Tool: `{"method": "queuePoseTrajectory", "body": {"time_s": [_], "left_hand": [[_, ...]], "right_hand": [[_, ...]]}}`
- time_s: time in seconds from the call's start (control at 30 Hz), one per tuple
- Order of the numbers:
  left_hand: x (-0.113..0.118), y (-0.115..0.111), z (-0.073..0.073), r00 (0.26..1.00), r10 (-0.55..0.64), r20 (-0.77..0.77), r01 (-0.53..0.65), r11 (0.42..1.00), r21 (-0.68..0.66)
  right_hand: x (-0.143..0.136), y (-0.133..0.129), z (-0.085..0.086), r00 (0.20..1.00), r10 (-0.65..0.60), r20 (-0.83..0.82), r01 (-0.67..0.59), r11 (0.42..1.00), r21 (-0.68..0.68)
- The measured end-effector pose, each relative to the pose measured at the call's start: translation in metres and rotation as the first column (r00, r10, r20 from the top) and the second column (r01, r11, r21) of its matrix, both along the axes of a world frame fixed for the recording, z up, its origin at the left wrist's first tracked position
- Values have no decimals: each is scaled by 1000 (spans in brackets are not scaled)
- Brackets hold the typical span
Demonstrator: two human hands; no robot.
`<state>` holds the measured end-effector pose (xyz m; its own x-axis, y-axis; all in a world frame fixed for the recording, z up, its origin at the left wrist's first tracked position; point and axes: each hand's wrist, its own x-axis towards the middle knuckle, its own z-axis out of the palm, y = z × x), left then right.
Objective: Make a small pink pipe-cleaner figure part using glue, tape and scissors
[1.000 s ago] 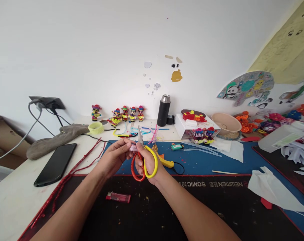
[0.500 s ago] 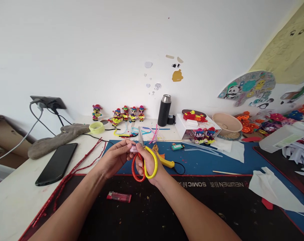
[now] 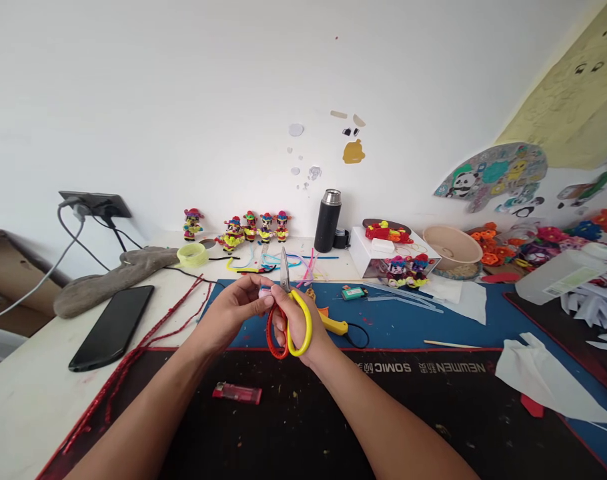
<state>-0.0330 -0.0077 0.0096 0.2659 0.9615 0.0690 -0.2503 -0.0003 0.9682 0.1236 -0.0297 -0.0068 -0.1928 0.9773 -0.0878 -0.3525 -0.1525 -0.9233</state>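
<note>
Between the fingertips of my left hand is a small whitish-pink piece; fingers cover most of it, so its kind is unclear. My right hand holds a pair of scissors with one red and one yellow handle loop. Their blades point up and away, close together, and the right fingertips meet the left ones at the small piece. Just beyond the right hand lies a yellow glue gun, partly hidden. On the black mat below the hands rests a red lighter.
A phone and red twisted cords lie on the left. Behind stand small colourful figures, a tape roll and a black flask. A white box, a bowl and white paper are on the right.
My left hand's fingers have curled and shifted around the small piece, its thumb now lower. The scissors have turned slightly more upright in my right hand.
</note>
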Motion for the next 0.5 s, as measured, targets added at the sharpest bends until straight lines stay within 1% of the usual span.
{"method": "queuePoseTrajectory", "body": {"time_s": [0.07,0.2,0.3,0.4,0.5], "left_hand": [[1,1,-1,1000,14,7,-14,1000,-13],[1,3,-3,988,19,154,-2,994,-111],[0,3,-3,970,21,241,19,986,-165],[0,4,-4,960,10,280,43,982,-182],[0,4,-3,957,-3,289,58,981,-183]], "right_hand": [[0,-1,0,1000,2,4,-2,1000,3],[0,-1,3,999,3,-36,-4,1000,-29],[1,0,5,998,-20,-64,15,997,-75],[2,1,6,997,-34,-66,27,995,-96],[2,1,6,998,-20,-62,15,996,-93]]}}
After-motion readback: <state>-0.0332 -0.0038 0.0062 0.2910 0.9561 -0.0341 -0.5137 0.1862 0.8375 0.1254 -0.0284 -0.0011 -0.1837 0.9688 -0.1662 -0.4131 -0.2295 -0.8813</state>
